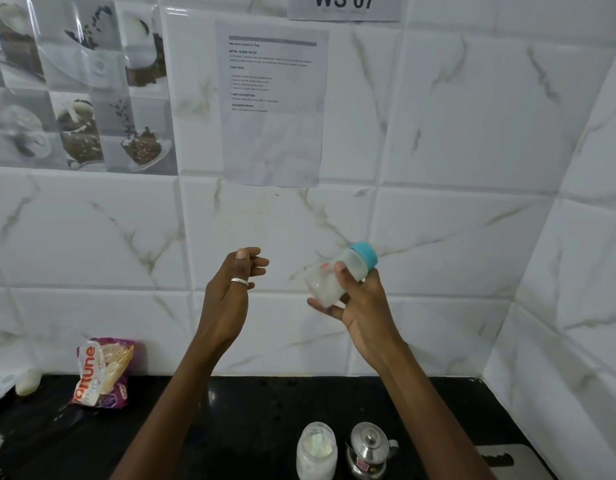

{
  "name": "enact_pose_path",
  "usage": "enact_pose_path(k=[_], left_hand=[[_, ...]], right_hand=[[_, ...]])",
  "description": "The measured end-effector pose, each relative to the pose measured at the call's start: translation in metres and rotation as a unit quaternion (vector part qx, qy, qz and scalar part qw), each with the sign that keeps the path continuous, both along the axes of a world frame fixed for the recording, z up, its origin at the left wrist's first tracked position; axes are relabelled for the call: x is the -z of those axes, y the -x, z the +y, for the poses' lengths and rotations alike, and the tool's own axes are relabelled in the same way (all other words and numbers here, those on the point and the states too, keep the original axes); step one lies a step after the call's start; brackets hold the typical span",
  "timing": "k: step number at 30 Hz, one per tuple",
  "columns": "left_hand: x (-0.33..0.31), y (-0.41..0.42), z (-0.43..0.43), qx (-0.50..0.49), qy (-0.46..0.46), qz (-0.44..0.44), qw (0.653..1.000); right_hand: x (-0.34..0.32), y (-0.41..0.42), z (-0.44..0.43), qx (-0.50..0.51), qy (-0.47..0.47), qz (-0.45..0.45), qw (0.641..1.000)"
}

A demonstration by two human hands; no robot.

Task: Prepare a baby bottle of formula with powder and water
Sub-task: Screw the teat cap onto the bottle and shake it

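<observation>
Looking near done: right hand gripping capped baby bottle tilted, teal cap on, milky mix inside. Prob shaking/mixing. Left hand beside, empty, fingers loosely curled. Powder jar + steel kettle sitting on surface below hands.

We see both forearms raised. Our left hand loosely curled, fingers apart, empty (ring on one finger). Our right hand clamped, thumb on top, wrist bent.
</observation>
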State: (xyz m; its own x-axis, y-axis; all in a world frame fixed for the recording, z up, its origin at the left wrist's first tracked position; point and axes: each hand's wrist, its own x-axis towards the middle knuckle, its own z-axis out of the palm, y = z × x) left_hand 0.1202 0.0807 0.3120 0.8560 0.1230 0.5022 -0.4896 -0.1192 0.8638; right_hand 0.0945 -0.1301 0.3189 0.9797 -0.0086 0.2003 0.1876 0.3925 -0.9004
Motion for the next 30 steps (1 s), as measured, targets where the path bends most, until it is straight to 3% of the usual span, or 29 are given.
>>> enact_pose_path(k=[4,8,9,12,16,17,20,21,24,25,28,30], left_hand=[[0.000,-0.002,-0.001,0.001,0.005,0.000,1.000],[-0.001,-0.001,-0.004,0.006,0.006,0.006,1.000],[0.000,0.000,-0.005,0.006,0.006,0.007,1.000],[0.000,0.000,-0.006,0.004,0.009,0.006,1.000],[-0.002,0.000,-0.007,0.011,0.012,0.007,1.000],[-0.002,0.000,-0.007,0.010,0.013,0.009,1.000],[-0.004,-0.001,-0.005,0.007,0.018,0.006,1.000],[-0.004,-0.002,-0.005,0.009,0.021,0.006,1.000],[-0.003,-0.001,-0.007,0.010,0.012,0.005,1.000],[-0.003,0.000,-0.006,0.009,0.011,0.006,1.000],[-0.003,-0.002,-0.005,0.005,0.016,0.005,1.000],[-0.002,-0.003,-0.006,0.006,0.016,0.006,1.000]], right_hand=[[0.005,0.003,0.000,-0.061,0.138,0.011,0.989],[0.004,0.005,-0.003,0.001,0.019,-0.011,1.000],[0.003,0.006,-0.002,0.000,0.031,-0.009,0.999],[0.011,0.007,-0.001,-0.040,0.159,0.004,0.986],[0.005,0.002,-0.006,0.026,-0.004,-0.011,1.000],[0.004,0.001,-0.006,0.030,0.003,-0.016,0.999],[0.006,0.003,-0.006,-0.027,0.151,0.002,0.988],[0.006,0.003,-0.007,-0.031,0.148,-0.002,0.988],[0.001,0.000,-0.011,0.015,-0.011,-0.016,1.000],[0.000,-0.001,-0.011,0.023,-0.022,-0.018,0.999],[0.004,0.001,-0.008,-0.032,0.130,0.000,0.991],[0.006,0.001,-0.009,-0.031,0.125,-0.002,0.992]])
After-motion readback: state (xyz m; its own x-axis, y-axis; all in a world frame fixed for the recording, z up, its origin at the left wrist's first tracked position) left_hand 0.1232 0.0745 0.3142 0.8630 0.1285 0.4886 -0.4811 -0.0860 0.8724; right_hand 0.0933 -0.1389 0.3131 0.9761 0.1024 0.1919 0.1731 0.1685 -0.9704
